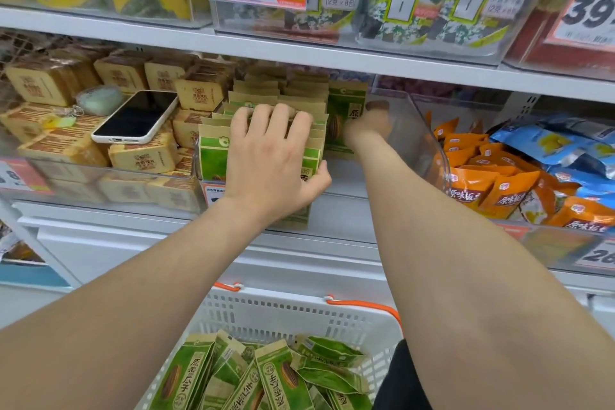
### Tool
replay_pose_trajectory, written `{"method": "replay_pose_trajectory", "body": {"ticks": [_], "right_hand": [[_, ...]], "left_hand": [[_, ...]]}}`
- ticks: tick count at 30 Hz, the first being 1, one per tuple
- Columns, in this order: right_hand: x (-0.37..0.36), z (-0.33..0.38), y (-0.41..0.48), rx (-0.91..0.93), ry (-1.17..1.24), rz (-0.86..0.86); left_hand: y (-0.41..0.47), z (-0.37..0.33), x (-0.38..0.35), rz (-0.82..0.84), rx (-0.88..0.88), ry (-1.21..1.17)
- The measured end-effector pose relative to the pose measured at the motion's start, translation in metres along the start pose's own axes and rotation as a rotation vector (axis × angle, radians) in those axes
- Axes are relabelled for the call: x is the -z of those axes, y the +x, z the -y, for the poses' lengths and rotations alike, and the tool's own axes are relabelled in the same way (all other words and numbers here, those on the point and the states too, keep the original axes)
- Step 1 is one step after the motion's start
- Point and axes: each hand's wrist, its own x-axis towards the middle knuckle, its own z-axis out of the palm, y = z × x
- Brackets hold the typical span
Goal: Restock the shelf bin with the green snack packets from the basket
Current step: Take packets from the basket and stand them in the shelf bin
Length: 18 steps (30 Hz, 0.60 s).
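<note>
The left grip [273,156] curls over upright green snack packets [213,156] in the shelf bin [416,136] at 12 o'clock; the right grip [366,126], blurred beyond, is unreadable. More fill the basket [266,313] at 6 o'clock. Light, crinkly, likely slippery: best pinched across flat faces.

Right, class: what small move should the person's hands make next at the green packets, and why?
Probably slide the row leftward. The left hand grips the front green packets, the right hand sits at the row's right side, and the shelf bin has bare room there for more from the basket.
</note>
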Motion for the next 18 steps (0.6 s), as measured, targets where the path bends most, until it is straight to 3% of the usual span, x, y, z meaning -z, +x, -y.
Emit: {"method": "replay_pose_trajectory", "body": {"ticks": [3, 8, 18], "right_hand": [[0.0, -0.001, -0.001, 0.101, -0.084, 0.029], [-0.012, -0.007, -0.004, 0.193, -0.199, 0.309], [-0.002, -0.006, -0.008, 0.182, -0.197, 0.295]], "left_hand": [[0.0, 0.0, 0.001, 0.005, -0.001, -0.002], [0.0, 0.0, 0.002, 0.003, 0.002, -0.013], [0.0, -0.001, 0.003, 0.001, 0.001, -0.01]]}}
